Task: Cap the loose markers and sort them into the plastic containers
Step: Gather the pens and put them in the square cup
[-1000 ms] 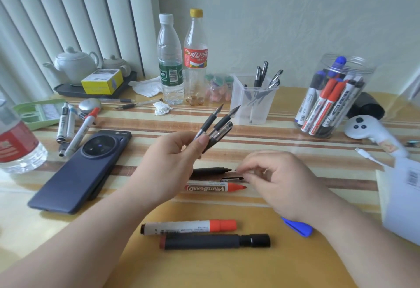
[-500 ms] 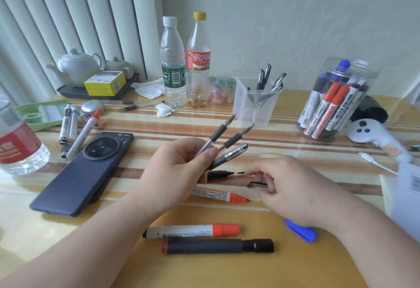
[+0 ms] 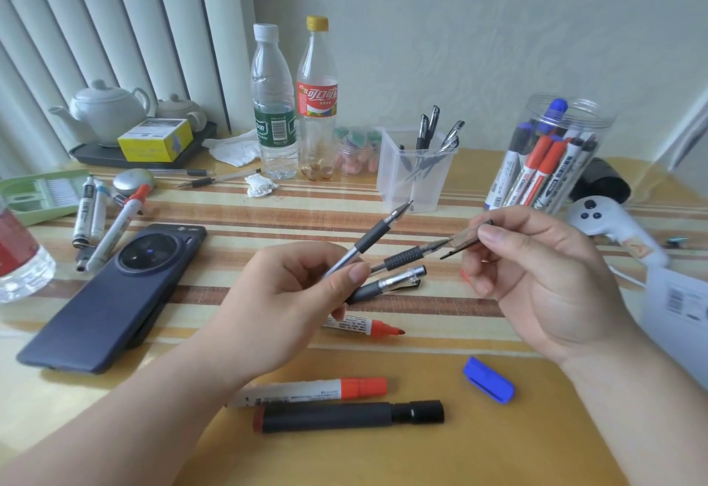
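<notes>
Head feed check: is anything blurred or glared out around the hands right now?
Head view: the pen cap pinched by the right hand is smeared, the three pens in the left hand sharp; soft daylight, faint shadows; glare sheens the table far right; blinds bow from lens distortion.

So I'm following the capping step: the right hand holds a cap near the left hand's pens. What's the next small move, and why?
Probably slide the cap onto the bare tip of the middle pen. The right hand pinches it just at that tip, roughly in line, and the left hand holds three pens fanned apart, so the tip is clear.
</notes>
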A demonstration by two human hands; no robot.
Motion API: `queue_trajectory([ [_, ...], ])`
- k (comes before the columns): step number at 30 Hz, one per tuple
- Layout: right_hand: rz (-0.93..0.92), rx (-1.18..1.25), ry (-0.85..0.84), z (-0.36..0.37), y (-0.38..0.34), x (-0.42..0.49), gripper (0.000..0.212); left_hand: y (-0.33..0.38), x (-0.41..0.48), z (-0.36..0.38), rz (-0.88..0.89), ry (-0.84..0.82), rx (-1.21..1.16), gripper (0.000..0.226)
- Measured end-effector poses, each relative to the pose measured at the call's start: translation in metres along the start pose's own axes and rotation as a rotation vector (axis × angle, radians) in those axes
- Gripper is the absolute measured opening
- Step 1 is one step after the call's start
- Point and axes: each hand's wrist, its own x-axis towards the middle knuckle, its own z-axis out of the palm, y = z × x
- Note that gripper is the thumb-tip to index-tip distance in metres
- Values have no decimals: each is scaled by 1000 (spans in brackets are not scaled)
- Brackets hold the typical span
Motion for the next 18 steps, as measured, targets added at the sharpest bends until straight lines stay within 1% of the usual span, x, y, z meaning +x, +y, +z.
queue_trajectory([
  [4,-14,7,-54,3,-1,-2,11,1,1,0,-8,-1,14,34],
  [8,-27,46,-62,3,-1,-2,22,2,1,0,-7,4,14,36],
  [12,-34,53,-88,3,-2,-2,24,1,1,-1,-6,-2,21,38],
  [14,-24,15,-138,5,0,-4,26,1,0,0,2,-20,30,44],
  [17,-2,-130,-202,7,1,-6,38,2,-1,-1,1,-41,60,48],
  [18,-1,-170,-211,7,1,-7,39,2,-1,-1,-4,-39,70,49],
])
